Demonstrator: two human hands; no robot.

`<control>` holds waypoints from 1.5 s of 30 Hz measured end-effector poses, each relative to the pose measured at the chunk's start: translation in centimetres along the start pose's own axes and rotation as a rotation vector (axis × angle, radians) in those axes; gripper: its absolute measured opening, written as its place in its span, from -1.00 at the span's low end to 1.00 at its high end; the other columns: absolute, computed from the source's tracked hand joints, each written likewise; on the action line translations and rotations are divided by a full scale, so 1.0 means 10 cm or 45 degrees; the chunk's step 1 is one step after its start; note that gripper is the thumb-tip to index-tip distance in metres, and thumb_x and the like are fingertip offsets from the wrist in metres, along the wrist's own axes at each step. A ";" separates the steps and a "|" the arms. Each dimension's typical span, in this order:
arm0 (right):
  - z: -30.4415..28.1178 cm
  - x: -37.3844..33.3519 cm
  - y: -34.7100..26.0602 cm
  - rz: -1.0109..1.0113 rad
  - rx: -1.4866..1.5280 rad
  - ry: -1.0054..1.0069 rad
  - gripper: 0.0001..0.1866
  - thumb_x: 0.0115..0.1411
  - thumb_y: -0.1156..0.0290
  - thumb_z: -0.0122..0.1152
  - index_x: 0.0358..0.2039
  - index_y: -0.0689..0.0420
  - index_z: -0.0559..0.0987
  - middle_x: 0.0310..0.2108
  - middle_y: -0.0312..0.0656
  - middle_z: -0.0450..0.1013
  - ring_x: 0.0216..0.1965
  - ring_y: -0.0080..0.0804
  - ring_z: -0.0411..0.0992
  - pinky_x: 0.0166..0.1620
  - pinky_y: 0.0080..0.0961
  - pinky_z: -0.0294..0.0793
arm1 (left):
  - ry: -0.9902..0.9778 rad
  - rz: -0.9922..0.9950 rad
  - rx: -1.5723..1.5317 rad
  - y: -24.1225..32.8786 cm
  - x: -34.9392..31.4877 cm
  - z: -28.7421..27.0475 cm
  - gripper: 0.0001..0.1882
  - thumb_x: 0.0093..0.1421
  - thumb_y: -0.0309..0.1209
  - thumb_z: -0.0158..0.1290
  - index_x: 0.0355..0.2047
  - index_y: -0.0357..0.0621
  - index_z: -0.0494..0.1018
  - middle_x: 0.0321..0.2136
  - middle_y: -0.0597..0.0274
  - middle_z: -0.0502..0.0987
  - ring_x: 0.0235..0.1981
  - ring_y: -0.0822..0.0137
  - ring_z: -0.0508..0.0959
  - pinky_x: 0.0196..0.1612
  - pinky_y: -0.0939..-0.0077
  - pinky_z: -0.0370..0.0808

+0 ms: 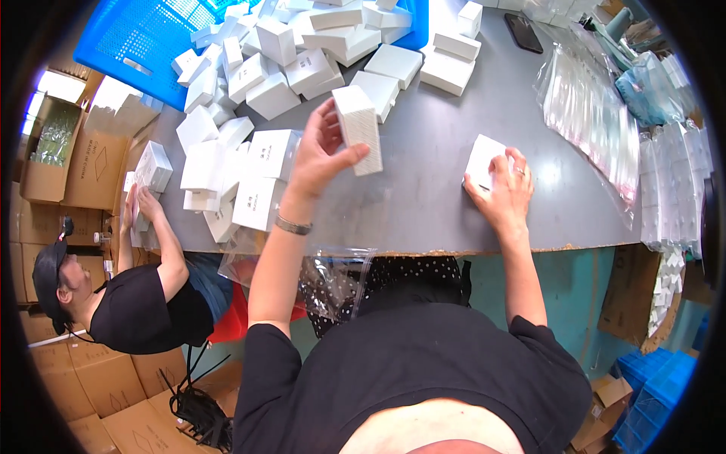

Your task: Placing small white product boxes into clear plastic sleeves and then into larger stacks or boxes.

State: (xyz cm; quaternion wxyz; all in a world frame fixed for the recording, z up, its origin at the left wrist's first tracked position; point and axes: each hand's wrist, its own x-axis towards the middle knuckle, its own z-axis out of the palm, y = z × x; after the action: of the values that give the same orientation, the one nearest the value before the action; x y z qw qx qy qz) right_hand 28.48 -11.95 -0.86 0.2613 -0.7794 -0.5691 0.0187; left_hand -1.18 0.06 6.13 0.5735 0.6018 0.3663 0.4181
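Note:
My left hand is closed round a small white box, held tilted above the grey table. Its thumb presses the near face and the fingers wrap behind. On the right, my right hand rests over another white box lying on the table. The fingers of that hand curl over the box's near end and partly hide it. Just left of my left hand, two white boxes with small dark print stand side by side.
White boxes pile up at the back left, before and inside a blue crate. A clear plastic bag hangs over the front edge. Flat plastic sleeves and a phone lie to the right. A co-worker handles boxes at the left.

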 end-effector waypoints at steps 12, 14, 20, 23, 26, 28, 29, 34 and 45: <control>-0.05 0.04 -0.23 -0.092 0.777 -0.186 -0.36 -0.07 0.11 0.42 0.00 0.04 0.37 0.29 0.07 0.10 0.19 0.05 0.29 0.15 -0.04 0.35 | 0.118 -0.153 -0.873 -0.28 -1.14 0.48 -0.12 0.01 -0.30 0.36 0.27 -0.16 0.12 0.04 0.18 0.41 0.10 0.29 0.43 0.19 0.32 0.36; -0.10 -0.08 -0.57 -0.181 2.027 -0.386 -0.26 -0.13 0.20 0.52 0.02 0.09 0.31 0.30 -0.01 0.08 0.15 -0.13 0.36 0.05 -0.28 0.48 | 0.066 -0.198 -0.961 -0.34 -1.22 0.53 -0.15 0.05 -0.29 0.33 0.26 -0.16 0.12 0.05 0.17 0.40 0.11 0.28 0.42 0.20 0.31 0.36; -0.02 -0.49 -1.18 -0.445 1.699 -0.650 -0.14 -0.24 0.20 0.61 0.09 0.03 0.36 0.29 0.07 0.08 0.31 -0.07 0.11 0.25 -0.11 0.21 | 0.171 -0.112 -1.134 -0.40 -1.49 0.62 -0.19 0.12 -0.28 0.29 0.27 -0.18 0.11 0.10 0.16 0.36 0.15 0.27 0.39 0.19 0.33 0.37; 0.09 -0.52 -1.17 -0.599 1.579 -0.513 -0.14 -0.24 0.12 0.58 0.09 0.04 0.37 0.27 0.08 0.12 0.30 -0.05 0.13 0.23 -0.07 0.21 | 0.283 -0.112 -1.024 -0.38 -1.62 0.66 -0.23 0.16 -0.27 0.27 0.27 -0.21 0.13 0.12 0.14 0.36 0.16 0.28 0.38 0.20 0.32 0.37; 0.16 -0.32 -1.00 -0.864 1.401 -0.339 -0.19 -0.28 0.14 0.51 0.04 0.04 0.42 0.21 0.08 0.20 0.23 -0.03 0.21 0.20 -0.08 0.26 | 0.430 0.028 -0.472 -0.34 -1.75 0.74 -0.23 0.15 -0.24 0.28 0.26 -0.25 0.18 0.13 0.07 0.35 0.17 0.23 0.38 0.23 0.29 0.33; 0.08 -0.22 -0.86 -0.902 1.050 -0.145 -0.28 -0.33 0.26 0.48 -0.04 0.03 0.50 0.21 0.09 0.21 0.23 0.02 0.22 0.16 -0.01 0.34 | 0.563 0.177 0.761 -0.12 -1.95 0.69 -0.19 0.02 -0.22 0.35 0.23 -0.25 0.27 0.16 -0.08 0.30 0.22 0.00 0.30 0.33 0.16 0.19; 0.04 -0.21 -0.79 -0.893 0.758 -0.092 -0.29 -0.33 0.31 0.46 -0.03 0.00 0.51 0.22 0.10 0.20 0.24 0.07 0.21 0.18 0.03 0.33 | 0.682 0.295 1.277 -0.15 -2.03 0.66 -0.04 -0.14 -0.30 0.40 0.29 -0.08 0.21 0.21 -0.04 0.24 0.26 -0.07 0.20 0.29 0.08 0.15; 0.18 -0.11 -0.52 -0.950 0.608 -0.287 -0.31 -0.32 0.31 0.43 -0.03 0.02 0.54 0.26 0.13 0.19 0.27 0.08 0.19 0.19 0.05 0.31 | 0.912 -0.119 1.734 -0.30 -2.35 0.53 -0.31 -0.10 -0.42 0.25 0.13 0.00 0.36 0.04 0.11 0.28 0.11 0.01 0.21 0.14 0.03 0.18; 0.50 -0.22 -1.42 -1.215 1.341 -1.046 -0.25 -0.33 0.15 0.43 0.00 0.10 0.56 0.24 0.11 0.24 0.22 0.02 0.28 0.22 -0.10 0.26 | 1.230 0.314 0.894 0.05 -2.32 0.38 -0.88 0.14 -0.57 0.16 -0.29 -0.18 0.57 -0.52 0.25 0.51 -0.65 0.40 0.48 -0.53 0.50 0.43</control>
State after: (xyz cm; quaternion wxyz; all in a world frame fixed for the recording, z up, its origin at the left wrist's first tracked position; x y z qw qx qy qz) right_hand 13.68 -8.95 0.34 0.3436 -0.1598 -0.8063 0.4542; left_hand -6.53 -22.75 4.74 0.0571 0.5350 0.6287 0.5615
